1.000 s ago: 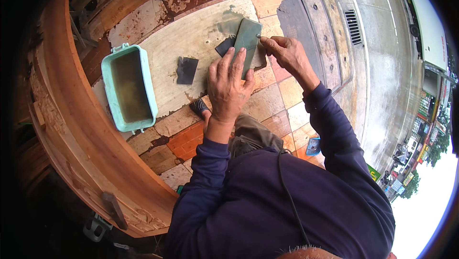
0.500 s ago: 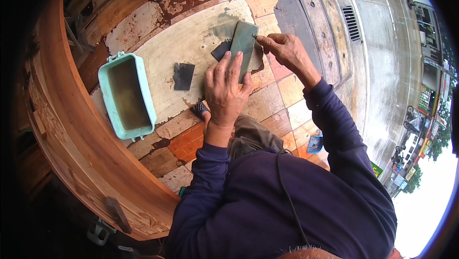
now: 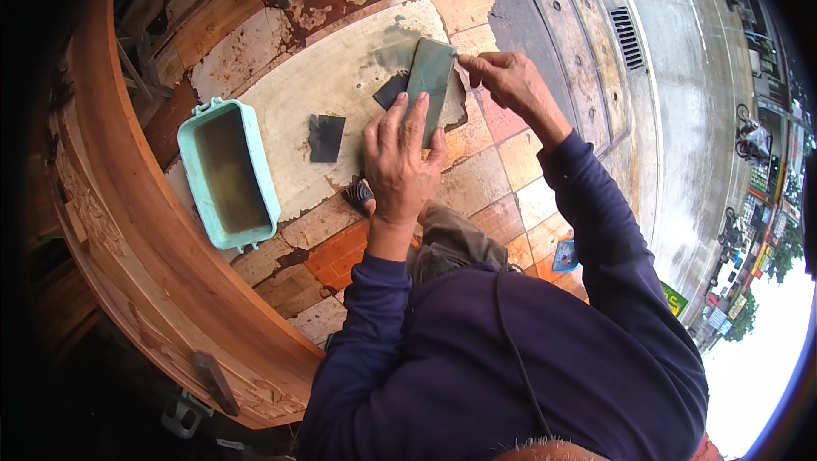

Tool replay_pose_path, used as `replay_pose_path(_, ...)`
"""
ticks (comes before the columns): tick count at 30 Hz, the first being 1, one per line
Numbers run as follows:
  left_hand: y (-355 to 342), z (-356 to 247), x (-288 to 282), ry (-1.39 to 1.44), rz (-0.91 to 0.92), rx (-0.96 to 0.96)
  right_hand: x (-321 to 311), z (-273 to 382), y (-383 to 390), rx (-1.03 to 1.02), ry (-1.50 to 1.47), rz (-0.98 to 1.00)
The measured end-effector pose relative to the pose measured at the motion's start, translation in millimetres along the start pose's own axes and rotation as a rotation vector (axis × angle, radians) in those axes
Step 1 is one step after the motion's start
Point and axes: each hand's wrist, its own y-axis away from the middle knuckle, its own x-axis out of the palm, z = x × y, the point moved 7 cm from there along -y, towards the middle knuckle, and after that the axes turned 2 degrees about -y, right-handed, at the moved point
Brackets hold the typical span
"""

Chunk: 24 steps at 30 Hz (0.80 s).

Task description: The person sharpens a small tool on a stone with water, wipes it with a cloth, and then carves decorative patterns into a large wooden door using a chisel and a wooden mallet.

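A long grey-green slab (image 3: 432,69), wet-looking like a whetstone, lies on a pale worn board (image 3: 289,91). My left hand (image 3: 402,154) rests over its near end, fingers stretched out and thumb by its right edge. At the slab's far right edge my right hand (image 3: 511,86) is closed in a pinch; what sits between thumb and forefinger is too small to make out. One dark sheet (image 3: 390,91), perhaps sandpaper, lies against the slab's left side. Another dark square piece (image 3: 327,137) lies apart on the board, left of my left hand.
A pale green basin (image 3: 271,197) of murky water stands at the left, beside a long carved wooden piece (image 3: 221,291). Patchwork tiles (image 3: 477,180) surround the board. Farther right are a floor drain grate (image 3: 625,27) and a wet street (image 3: 698,103). A small blue container (image 3: 564,257) sits by my right arm.
My right hand has shifted slightly up and right at the slab's edge, still pinched. My left hand keeps nearly the same place on the slab.
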Motion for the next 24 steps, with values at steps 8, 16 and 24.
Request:
replay_pose_path(8, -0.8, 1.2, -1.9, -0.017, -0.012, -0.007, -5.0, 16.9, 4.1, -0.168, 0.074, -0.044)
replay_pose_path(16, 0.4, -1.2, -1.6, -0.017, -0.001, 0.003, -0.8, 11.9, -0.7, -0.194, 0.023, 0.003)
replay_pose_path(24, -1.0, 0.2, -1.1, -0.013, 0.006, -0.003, -0.5, -2.9, -2.7, -0.037, 0.0, 0.078)
